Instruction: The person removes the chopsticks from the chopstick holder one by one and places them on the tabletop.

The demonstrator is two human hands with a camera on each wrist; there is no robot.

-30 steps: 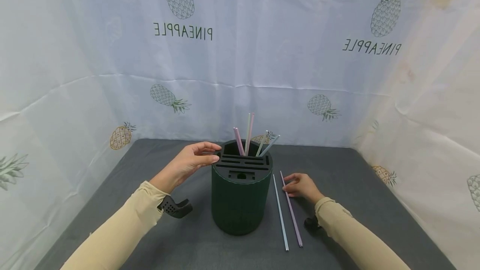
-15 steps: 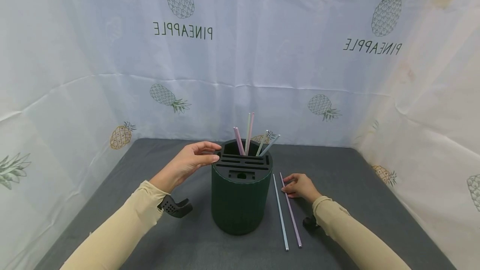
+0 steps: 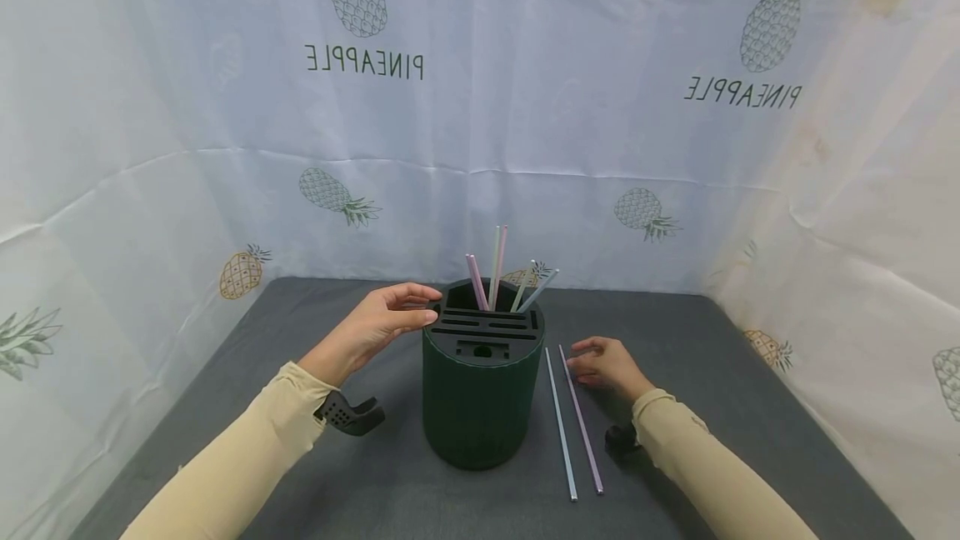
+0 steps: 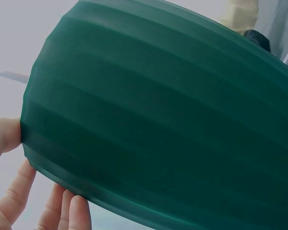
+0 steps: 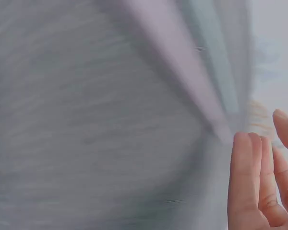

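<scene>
A dark green knife and utensil holder (image 3: 480,411) with a slotted black top stands upright on the table. My left hand (image 3: 371,330) rests its fingertips and thumb on the holder's left rim; in the left wrist view they touch the edge of its ribbed green wall (image 4: 149,110). Right of the holder, a purple chopstick (image 3: 581,423) and a light blue chopstick (image 3: 560,423) lie side by side. My right hand (image 3: 606,365) is beside the purple chopstick's far end, holding nothing. In the right wrist view, its fingers (image 5: 242,177) extend loosely near that end.
Several pastel chopsticks (image 3: 477,283) lean in the holder's open rear compartment. The dark grey cloth (image 3: 360,490) covers the table. A white curtain (image 3: 480,123) with pineapple prints hangs behind and at both sides.
My right hand has let go of the purple chopstick and moved slightly up and right, its fingers loosening. The chopstick stays on the table. The left hand has not moved.
</scene>
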